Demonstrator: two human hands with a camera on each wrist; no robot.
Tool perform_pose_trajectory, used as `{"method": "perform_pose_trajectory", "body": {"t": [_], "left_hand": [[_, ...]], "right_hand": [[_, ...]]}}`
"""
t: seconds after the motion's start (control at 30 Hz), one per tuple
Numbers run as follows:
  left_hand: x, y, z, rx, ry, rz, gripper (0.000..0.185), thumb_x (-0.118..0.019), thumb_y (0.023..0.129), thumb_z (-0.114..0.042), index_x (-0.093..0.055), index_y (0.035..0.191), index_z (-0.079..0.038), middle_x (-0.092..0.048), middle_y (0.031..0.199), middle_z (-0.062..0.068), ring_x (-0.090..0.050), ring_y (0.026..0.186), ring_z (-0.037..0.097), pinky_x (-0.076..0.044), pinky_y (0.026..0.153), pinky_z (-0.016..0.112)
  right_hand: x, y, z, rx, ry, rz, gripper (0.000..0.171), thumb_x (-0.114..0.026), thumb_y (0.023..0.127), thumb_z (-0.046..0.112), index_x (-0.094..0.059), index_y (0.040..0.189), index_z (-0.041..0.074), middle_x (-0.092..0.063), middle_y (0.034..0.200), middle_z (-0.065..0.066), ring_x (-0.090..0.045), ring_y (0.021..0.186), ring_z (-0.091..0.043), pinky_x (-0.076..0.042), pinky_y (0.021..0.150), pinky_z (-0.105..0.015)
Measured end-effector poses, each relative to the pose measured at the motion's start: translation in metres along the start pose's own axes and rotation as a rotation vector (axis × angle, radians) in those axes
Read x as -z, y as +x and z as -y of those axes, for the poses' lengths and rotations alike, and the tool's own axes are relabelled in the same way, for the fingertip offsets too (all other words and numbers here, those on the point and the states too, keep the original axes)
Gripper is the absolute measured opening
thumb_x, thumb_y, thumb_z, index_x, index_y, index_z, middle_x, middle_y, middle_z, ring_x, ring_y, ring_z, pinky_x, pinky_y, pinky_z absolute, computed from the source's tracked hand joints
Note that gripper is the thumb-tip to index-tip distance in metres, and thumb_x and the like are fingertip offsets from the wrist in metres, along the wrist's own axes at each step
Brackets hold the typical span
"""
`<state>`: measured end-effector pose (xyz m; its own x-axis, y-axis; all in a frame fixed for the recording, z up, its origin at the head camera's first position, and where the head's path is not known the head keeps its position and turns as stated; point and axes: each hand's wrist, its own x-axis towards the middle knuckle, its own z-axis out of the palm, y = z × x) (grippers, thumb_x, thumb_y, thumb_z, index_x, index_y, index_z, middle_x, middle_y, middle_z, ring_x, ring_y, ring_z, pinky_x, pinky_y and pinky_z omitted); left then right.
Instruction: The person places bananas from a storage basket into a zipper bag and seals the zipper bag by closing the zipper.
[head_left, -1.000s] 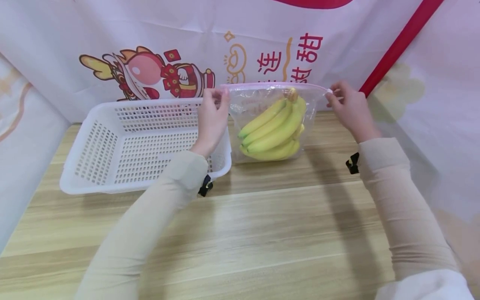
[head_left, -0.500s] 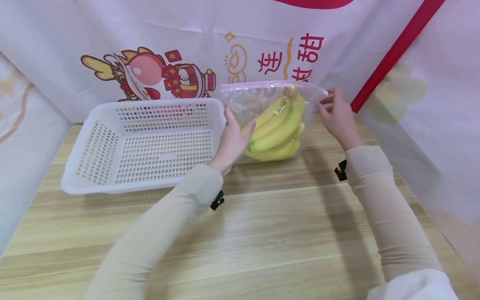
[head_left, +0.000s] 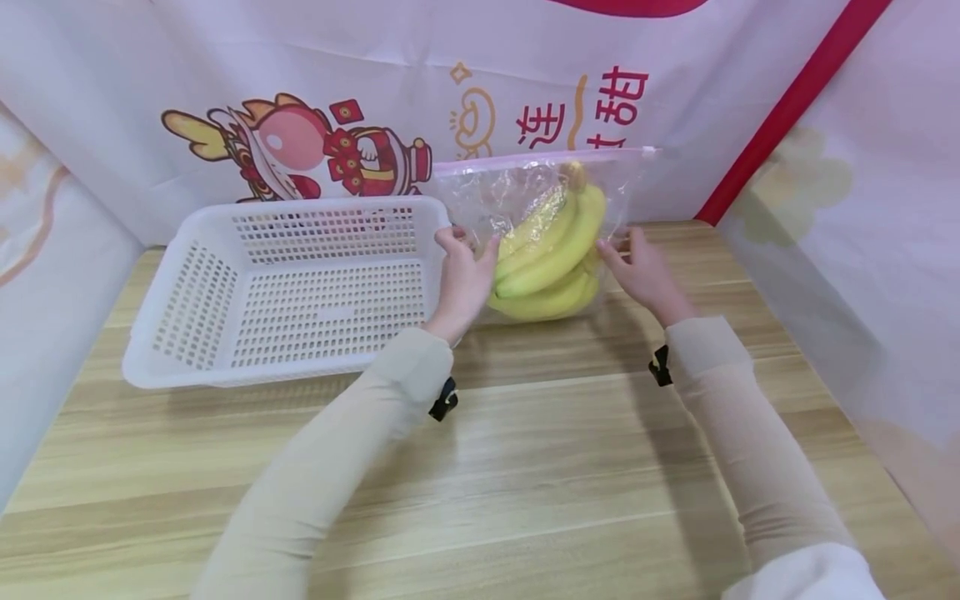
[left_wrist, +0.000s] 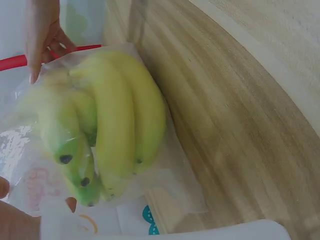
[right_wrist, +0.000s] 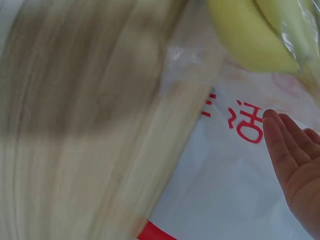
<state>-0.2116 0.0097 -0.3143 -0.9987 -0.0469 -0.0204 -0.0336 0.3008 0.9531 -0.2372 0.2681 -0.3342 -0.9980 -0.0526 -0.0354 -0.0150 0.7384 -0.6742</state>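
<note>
Our left hand (head_left: 463,279) and right hand (head_left: 642,275), fingers spread, press the clear zip bag of yellow bananas (head_left: 551,246) from nine and three o'clock.

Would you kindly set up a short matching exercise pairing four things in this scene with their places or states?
Things:
1. bananas
2. white basket
3. left hand
4. right hand

Places or states:
A. on the bag's right side
B. on the table, left of the bag
C. inside the clear zip bag
D. on the bag's left side

Pairs: 1-C, 2-B, 3-D, 4-A
</note>
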Motion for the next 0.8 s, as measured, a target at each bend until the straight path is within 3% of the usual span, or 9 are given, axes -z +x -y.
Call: {"method": "perform_pose_trajectory", "body": {"t": [0.13, 0.33, 0.53, 0.7, 0.8], "left_hand": [[-0.002, 0.001, 0.004, -0.022, 0.033, 0.034, 0.049, -0.048, 0.099, -0.035, -0.027, 0.130, -0.004, -0.047, 0.136, 0.030, -0.047, 0.129, 0.036, -0.036, 0.113, 0.041], [-0.007, 0.001, 0.008, -0.039, 0.070, 0.101, 0.060, -0.047, 0.099, -0.031, -0.023, 0.147, -0.003, -0.031, 0.153, 0.022, -0.032, 0.142, 0.032, -0.025, 0.120, 0.041], [-0.015, 0.005, 0.010, -0.083, 0.137, 0.122, 0.062, -0.049, 0.097, -0.020, -0.022, 0.150, -0.004, -0.030, 0.154, 0.019, -0.031, 0.143, 0.030, -0.024, 0.121, 0.040], [-0.018, 0.005, 0.010, -0.054, 0.179, 0.143, 0.071, -0.054, 0.093, -0.019, -0.018, 0.153, -0.011, -0.025, 0.154, 0.020, -0.031, 0.141, 0.034, -0.027, 0.118, 0.047], [-0.019, 0.004, 0.010, -0.017, 0.191, 0.162, 0.075, -0.056, 0.091, -0.021, -0.015, 0.154, -0.019, -0.022, 0.154, 0.018, -0.033, 0.139, 0.035, -0.032, 0.114, 0.051]], "right_hand": [[-0.008, 0.000, -0.005, 0.038, 0.057, 0.006, 0.071, -0.043, 0.094, 0.058, -0.032, 0.141, 0.006, -0.045, 0.140, -0.025, -0.043, 0.131, -0.041, -0.036, 0.110, -0.054], [-0.019, -0.004, -0.010, 0.024, 0.082, 0.075, 0.073, -0.048, 0.093, 0.056, -0.022, 0.151, 0.020, -0.032, 0.152, -0.021, -0.034, 0.137, -0.044, -0.034, 0.108, -0.061], [-0.033, -0.005, -0.015, 0.002, 0.166, 0.099, 0.073, -0.056, 0.092, 0.047, -0.020, 0.150, 0.022, -0.021, 0.157, -0.022, -0.029, 0.139, -0.046, -0.033, 0.111, -0.059], [-0.040, -0.006, -0.014, -0.028, 0.219, 0.085, 0.075, -0.053, 0.092, 0.050, -0.015, 0.150, 0.022, -0.021, 0.157, -0.022, -0.022, 0.143, -0.043, -0.022, 0.115, -0.061], [-0.042, -0.006, -0.013, -0.028, 0.261, 0.081, 0.078, -0.053, 0.093, 0.050, -0.010, 0.152, 0.023, -0.022, 0.157, -0.020, -0.026, 0.143, -0.041, -0.021, 0.116, -0.059]]}}
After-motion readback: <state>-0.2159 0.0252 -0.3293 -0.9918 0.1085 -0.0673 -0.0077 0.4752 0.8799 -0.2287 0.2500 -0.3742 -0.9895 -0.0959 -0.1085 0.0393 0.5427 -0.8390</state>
